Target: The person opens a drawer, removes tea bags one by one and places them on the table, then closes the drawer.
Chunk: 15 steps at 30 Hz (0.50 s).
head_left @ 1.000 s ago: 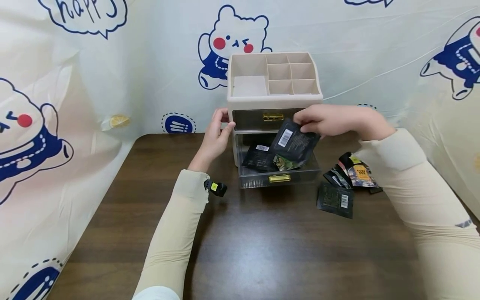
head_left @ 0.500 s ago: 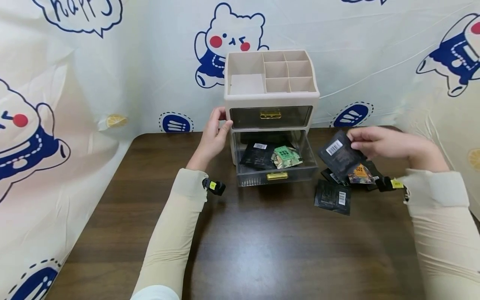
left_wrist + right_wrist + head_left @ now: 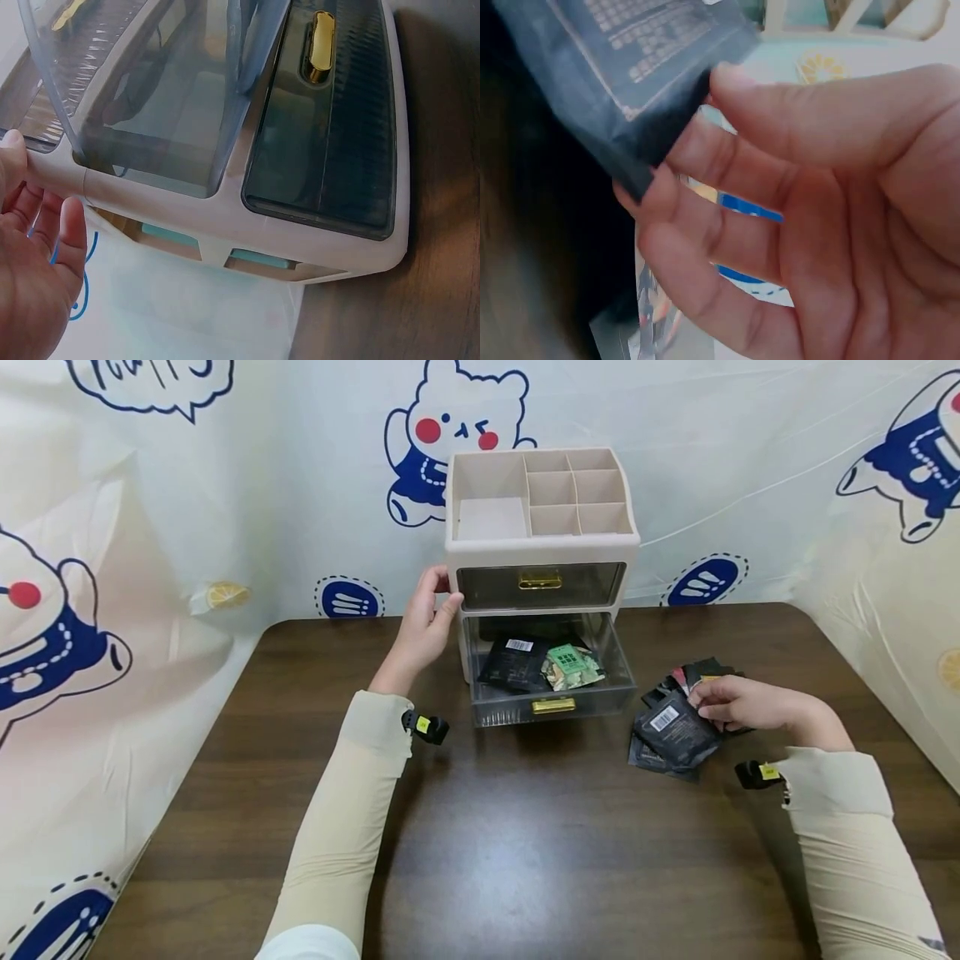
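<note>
My right hand (image 3: 750, 706) pinches a black sachet (image 3: 678, 727) with a white barcode label between thumb and fingers. The sachet lies over a small pile of packets (image 3: 708, 670) on the table's right side. In the right wrist view its corner (image 3: 652, 82) sits at the fingertips. My left hand (image 3: 420, 631) holds the left edge of a cream drawer organizer (image 3: 543, 550), thumb on the front edge, fingers along the side. Its lower clear drawer (image 3: 510, 712) is pulled out, with a black packet (image 3: 513, 664) and a green patterned packet (image 3: 572, 667) inside.
The organizer's upper dark drawer (image 3: 487, 589) is closed, and its top has several compartments. A brown wooden table (image 3: 480, 860) carries everything. Behind it hangs a white cloth (image 3: 315, 485) with cartoon bears.
My right hand has carried the black sachet from above the open drawer rightward and down onto the pile, uncovering the green packet inside. My left hand stays at the organizer.
</note>
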{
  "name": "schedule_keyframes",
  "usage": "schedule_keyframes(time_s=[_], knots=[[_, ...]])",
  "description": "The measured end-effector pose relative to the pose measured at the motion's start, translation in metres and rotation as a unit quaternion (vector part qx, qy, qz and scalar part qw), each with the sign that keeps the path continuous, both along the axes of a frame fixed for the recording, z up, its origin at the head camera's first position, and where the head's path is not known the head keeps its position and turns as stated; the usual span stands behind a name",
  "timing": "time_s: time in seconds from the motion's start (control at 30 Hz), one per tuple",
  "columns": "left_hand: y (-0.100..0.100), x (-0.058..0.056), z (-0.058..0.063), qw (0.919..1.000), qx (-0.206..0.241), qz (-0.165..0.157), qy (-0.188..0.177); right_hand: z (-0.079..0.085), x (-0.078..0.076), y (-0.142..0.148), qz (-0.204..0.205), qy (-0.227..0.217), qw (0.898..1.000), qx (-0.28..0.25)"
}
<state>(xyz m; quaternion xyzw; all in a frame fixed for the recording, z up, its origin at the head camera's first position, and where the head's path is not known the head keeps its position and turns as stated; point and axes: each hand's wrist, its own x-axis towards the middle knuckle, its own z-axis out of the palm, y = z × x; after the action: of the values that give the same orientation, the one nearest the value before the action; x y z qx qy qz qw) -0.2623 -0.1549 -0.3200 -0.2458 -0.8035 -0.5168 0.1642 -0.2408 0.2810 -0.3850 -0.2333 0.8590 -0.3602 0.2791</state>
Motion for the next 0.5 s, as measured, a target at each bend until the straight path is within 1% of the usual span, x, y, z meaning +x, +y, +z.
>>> schedule_keyframes(time_s=[0.1,0.2,0.3,0.37,0.5], knots=[[0.0,0.0,0.0,1.0,0.003,-0.004,0.005,0.003,0.0,-0.007,-0.008,0.05,0.999,0.004],[0.001,0.001,-0.001,0.9999,0.006,-0.009,0.004,0.013,-0.001,-0.016,-0.011,0.114,0.993,0.015],[0.001,0.001,0.0,1.0,0.006,-0.006,0.001,0.03,-0.002,-0.03,-0.002,0.177,0.984,0.018],[0.001,0.001,0.0,1.0,0.004,-0.003,0.002,0.044,-0.003,-0.042,0.007,0.212,0.977,0.007],[0.001,0.001,0.0,1.0,0.001,0.002,0.009,0.076,-0.003,-0.067,0.014,0.265,0.964,-0.014]])
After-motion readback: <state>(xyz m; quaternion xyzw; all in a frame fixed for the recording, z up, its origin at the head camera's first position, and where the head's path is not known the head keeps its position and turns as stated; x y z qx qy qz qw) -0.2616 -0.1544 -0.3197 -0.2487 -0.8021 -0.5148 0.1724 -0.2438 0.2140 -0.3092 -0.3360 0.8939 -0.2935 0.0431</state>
